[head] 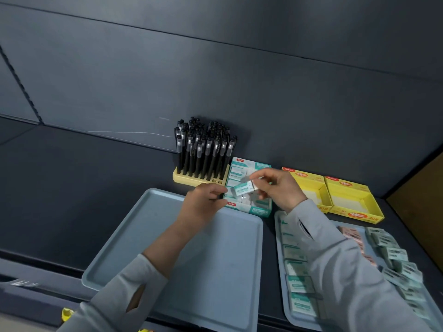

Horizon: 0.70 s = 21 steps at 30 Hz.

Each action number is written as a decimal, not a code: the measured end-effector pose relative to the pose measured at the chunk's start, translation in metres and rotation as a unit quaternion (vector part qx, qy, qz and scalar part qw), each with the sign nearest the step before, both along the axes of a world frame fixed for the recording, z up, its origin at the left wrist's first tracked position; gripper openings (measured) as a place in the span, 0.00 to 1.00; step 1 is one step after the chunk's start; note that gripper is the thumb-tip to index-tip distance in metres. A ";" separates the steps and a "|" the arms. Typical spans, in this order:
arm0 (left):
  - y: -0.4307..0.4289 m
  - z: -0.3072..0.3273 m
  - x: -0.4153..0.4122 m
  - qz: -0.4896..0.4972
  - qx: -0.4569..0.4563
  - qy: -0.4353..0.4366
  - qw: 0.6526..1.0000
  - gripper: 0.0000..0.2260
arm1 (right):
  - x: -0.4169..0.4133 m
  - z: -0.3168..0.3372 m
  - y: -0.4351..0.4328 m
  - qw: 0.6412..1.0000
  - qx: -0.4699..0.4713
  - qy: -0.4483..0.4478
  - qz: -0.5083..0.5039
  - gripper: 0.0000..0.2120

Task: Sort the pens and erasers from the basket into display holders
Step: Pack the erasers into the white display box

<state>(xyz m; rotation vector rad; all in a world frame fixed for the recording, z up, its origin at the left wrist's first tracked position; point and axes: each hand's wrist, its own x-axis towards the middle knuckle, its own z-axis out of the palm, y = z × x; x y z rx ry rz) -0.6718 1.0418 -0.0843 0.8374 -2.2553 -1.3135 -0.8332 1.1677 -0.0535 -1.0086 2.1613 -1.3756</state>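
While the right hand (279,188) pinches a teal-and-white eraser (245,187) between thumb and fingers, the left hand (203,202) rests against the near-left corner of the teal box (260,210), its fingers curled at the box's edge; whether it actually grips the box cannot be told. That eraser sits just above the open box, tilted, and more erasers of the same kind lie packed inside it. Just left of the box, touching or nearly so, stands a yellow holder (191,179) crowded with upright black pens (203,149), with a few holes at its right end unfilled. To the right of the teal box are two open yellow boxes (335,195) side by side, each showing a pale bottom. Nearer the person, a blue tray (167,236) lies under the left forearm, with nothing on the part that shows. A second tray (280,238) at the right lies partly hidden by the right sleeve (347,271); it carries rows of teal-wrapped erasers (297,282) along its left side, grey-green ones along its right, and some pink ones between. All of this rests on a dark bench (72,188) set against a dark panelled wall (215,68).
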 end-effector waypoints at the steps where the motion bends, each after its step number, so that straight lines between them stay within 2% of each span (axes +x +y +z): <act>1: 0.001 -0.001 0.001 -0.003 -0.033 -0.014 0.999 0.12 | 0.000 -0.002 0.003 1.000 0.012 -0.009 -0.006 0.14; 5: 0.003 -0.004 0.002 -0.007 -0.109 -0.016 0.994 0.12 | 0.012 -0.007 0.004 0.997 0.064 -0.052 -0.005 0.07; 7: 0.003 -0.006 0.002 -0.015 -0.125 -0.004 0.992 0.13 | 0.016 -0.009 0.000 0.996 0.087 -0.011 -0.012 0.07; 10: 0.003 -0.009 0.002 -0.017 -0.164 0.006 0.986 0.13 | 0.021 -0.013 -0.009 0.987 0.127 0.095 -0.022 0.11; 12: 0.003 -0.011 0.002 -0.020 -0.191 0.013 0.981 0.14 | 0.025 -0.014 -0.013 0.976 0.160 0.146 -0.032 0.10; 17: 0.003 -0.012 0.002 -0.043 -0.269 0.009 0.962 0.15 | 0.027 -0.011 -0.014 0.962 0.194 0.190 -0.022 0.02; 21: 0.001 -0.026 -0.001 -0.062 -0.374 -0.004 0.925 0.21 | 0.026 -0.006 -0.017 0.952 0.211 0.221 -0.003 0.03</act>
